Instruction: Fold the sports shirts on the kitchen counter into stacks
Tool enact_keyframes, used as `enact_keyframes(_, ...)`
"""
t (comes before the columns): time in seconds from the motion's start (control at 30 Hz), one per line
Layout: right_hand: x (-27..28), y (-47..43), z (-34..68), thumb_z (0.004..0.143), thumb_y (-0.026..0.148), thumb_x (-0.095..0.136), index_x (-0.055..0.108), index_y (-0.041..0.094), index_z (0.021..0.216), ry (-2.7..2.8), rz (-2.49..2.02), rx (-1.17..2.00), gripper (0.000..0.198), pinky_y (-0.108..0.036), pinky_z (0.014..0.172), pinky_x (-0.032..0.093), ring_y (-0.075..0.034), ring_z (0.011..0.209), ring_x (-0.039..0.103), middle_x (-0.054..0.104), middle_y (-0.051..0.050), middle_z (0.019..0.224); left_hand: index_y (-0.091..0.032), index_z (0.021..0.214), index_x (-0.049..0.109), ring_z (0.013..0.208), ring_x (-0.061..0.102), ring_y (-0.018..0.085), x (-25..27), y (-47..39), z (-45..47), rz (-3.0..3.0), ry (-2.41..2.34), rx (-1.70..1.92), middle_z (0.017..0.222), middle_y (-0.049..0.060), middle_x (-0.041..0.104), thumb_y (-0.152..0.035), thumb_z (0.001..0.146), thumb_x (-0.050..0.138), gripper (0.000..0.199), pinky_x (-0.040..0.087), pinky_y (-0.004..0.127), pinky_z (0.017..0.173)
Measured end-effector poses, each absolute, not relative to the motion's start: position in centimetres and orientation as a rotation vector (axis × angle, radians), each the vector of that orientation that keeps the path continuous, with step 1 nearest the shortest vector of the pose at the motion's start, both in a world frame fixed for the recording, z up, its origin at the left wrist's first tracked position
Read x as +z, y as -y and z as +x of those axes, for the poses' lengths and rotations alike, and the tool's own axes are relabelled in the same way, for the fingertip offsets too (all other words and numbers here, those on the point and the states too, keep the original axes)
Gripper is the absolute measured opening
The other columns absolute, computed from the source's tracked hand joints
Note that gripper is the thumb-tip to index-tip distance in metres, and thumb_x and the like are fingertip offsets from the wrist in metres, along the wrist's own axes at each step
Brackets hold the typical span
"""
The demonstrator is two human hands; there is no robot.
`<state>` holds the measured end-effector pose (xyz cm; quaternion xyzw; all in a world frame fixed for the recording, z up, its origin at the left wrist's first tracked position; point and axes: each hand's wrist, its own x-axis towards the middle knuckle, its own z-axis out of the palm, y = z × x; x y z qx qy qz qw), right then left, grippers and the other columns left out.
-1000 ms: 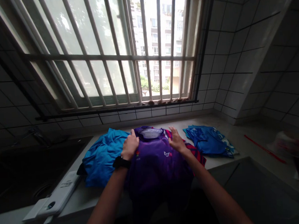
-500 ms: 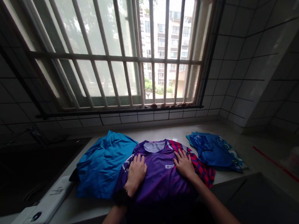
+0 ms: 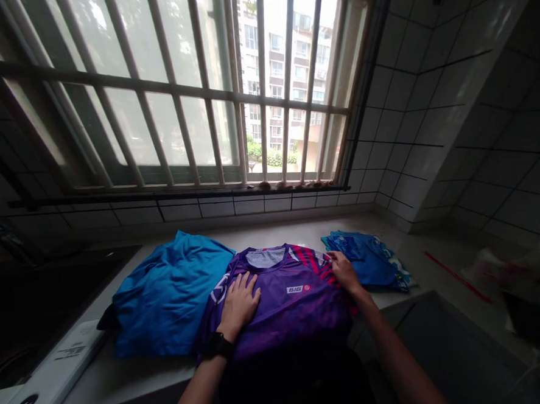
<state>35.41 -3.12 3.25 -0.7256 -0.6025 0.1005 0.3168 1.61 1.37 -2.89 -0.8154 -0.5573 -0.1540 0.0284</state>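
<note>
A purple jersey with a "BIG" print lies front up on the counter, its collar toward the window. Red and navy stripes cover its right-hand sleeve. My left hand, with a dark watch on the wrist, rests flat on the chest near the left shoulder, fingers spread. At the striped sleeve, my right hand has its fingers closed on the fabric by the shoulder. A crumpled blue garment touches the jersey's left side. Folded blue clothes sit just beyond my right hand.
A dark sink with a faucet is at the left. A white device lies along the counter's left part. Behind the counter is a barred window. A red strip and a plastic bag lie at the right.
My right hand has gone from lying flat on the chest to gripping the striped sleeve at the right, uncovering the full "BIG" print. My left hand stays on the jersey. The view has shifted right.
</note>
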Motion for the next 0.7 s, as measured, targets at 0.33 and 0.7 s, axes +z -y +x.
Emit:
enact_keyframes(0.33,0.6,10.0,41.2,0.082,0.032,0.065,0.064,0.023,0.067,1.466,-2.19,0.317,0.018,-0.034,0.081,0.053,-0.029,0.088,0.075,0.076,-0.007,0.079,-0.016,0.15,0.06,0.152,0.044,0.035,-2.9,-1.5,1.8,-2.512,1.729,-0.438,0.16,0.016,0.053,-0.032,0.102,0.042,0.053,0.038,0.052,0.123)
enact_keyframes(0.7,2.2,5.7,44.5,0.071,0.031,0.06,0.055,0.026,0.097,0.838,-1.872,0.307,0.027,-0.035,0.077,0.062,-0.026,0.09,0.072,0.07,-0.004,0.086,-0.014,0.15,0.059,0.153,0.043,0.035,-2.6,-1.3,1.8,-2.525,1.746,-0.407,0.161,0.016,0.051,-0.033,0.102,0.041,0.055,0.035,0.051,0.125)
